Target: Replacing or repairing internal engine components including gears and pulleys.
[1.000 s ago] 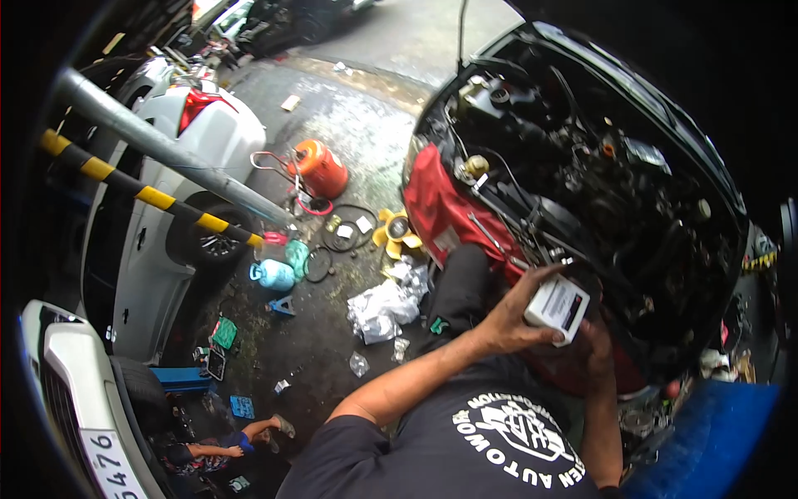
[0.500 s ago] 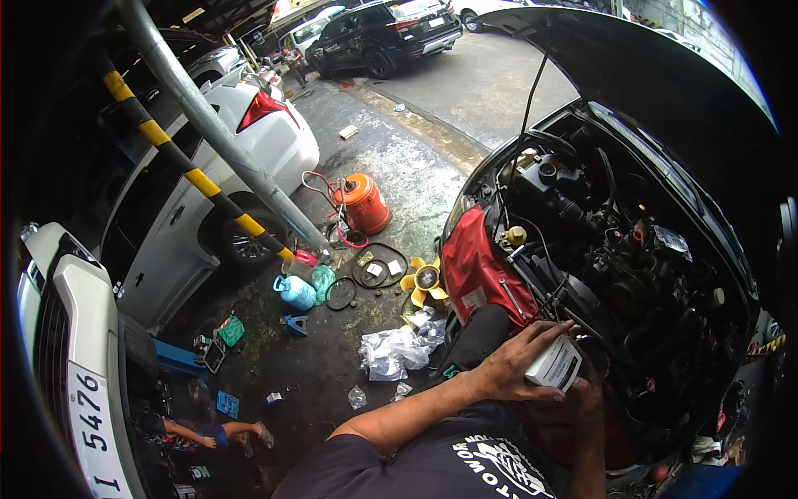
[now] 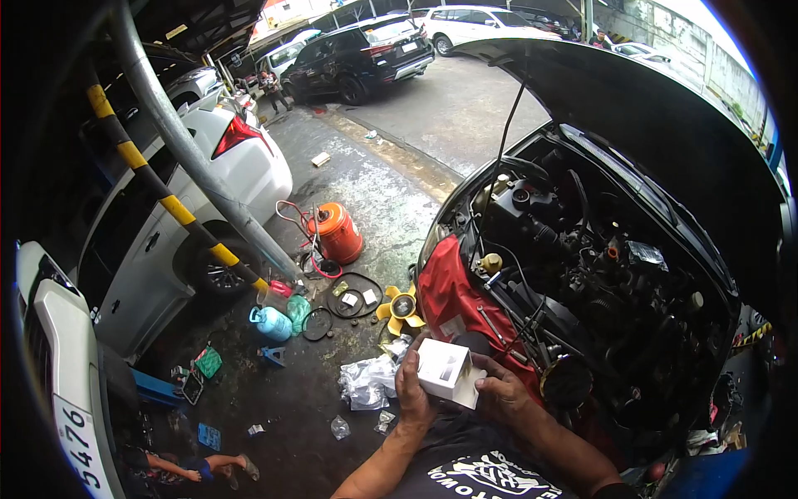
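Between my two hands is a small white cardboard box (image 3: 445,364), held in front of my chest. My left hand (image 3: 412,394) grips its left side, thumb up along the edge. My right hand (image 3: 507,391) pinches the box's right lower end, where a white flap sticks out. What is inside the box cannot be seen. Just beyond my right hand is a red fender cover (image 3: 453,287) draped over the car's front, with a wrench (image 3: 491,324) lying on it. The open engine bay (image 3: 594,249) lies to the right.
The raised hood (image 3: 632,91) stands over the engine. On the floor to the left are a yellow fan (image 3: 401,307), belts, clear plastic bags (image 3: 366,382), a light blue gas cylinder (image 3: 271,323) and an orange drum (image 3: 337,234). A person's legs (image 3: 229,464) show at lower left.
The white box has moved left, away from the engine bay's edge to before my chest. It has been turned, and its flap now shows at my right hand. My view has shifted slightly.
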The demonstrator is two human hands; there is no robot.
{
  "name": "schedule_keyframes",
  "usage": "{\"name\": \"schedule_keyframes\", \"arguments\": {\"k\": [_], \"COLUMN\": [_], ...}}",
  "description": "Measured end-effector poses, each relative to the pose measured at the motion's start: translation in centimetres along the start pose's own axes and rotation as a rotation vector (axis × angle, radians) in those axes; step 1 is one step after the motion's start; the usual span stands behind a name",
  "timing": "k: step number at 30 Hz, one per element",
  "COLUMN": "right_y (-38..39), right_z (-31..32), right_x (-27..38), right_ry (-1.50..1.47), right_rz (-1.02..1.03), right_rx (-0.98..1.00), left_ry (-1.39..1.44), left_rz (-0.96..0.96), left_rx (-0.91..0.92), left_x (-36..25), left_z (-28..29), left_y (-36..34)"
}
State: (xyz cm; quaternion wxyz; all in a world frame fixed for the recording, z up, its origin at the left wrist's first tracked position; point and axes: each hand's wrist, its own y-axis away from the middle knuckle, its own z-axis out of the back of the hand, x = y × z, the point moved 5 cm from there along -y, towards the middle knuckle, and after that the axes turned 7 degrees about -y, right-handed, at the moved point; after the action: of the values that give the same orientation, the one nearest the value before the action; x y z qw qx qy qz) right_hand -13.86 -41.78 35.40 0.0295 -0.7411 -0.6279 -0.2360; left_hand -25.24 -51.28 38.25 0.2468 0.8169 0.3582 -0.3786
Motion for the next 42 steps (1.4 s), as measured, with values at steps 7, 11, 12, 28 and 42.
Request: {"name": "schedule_keyframes", "arguments": {"k": [7,11,12,28,42], "right_y": [-4.7,-6.2,-5.9,-0.5,4.0], "right_z": [-0.6,1.8,2.9,11.6,6.2], "right_x": [-3.9,-5.2,-5.1,2.4,3.9], "right_ry": [-0.356,-0.216,-0.177,-0.214,0.546], "right_rz": [-0.442,-0.416,-0.448,0.154,0.384], "right_rx": [0.225,-0.026,-0.077,-0.356,-0.354], "left_ry": [-1.300,-1.148,-0.916,-1.076,-0.869], "left_rz": [-0.776,-1.038,-1.094,-0.079,-0.025], "left_rx": [0.276,0.168,0.094,0.797,0.586], "left_x": [-8.6,-11.2,-11.4,6.1,8.4], "left_z": [-2.5,-2.7,-1.6,0.0,-3.1], "left_y": [2.8,4.9,4.6,-7.3,-0.7]}}
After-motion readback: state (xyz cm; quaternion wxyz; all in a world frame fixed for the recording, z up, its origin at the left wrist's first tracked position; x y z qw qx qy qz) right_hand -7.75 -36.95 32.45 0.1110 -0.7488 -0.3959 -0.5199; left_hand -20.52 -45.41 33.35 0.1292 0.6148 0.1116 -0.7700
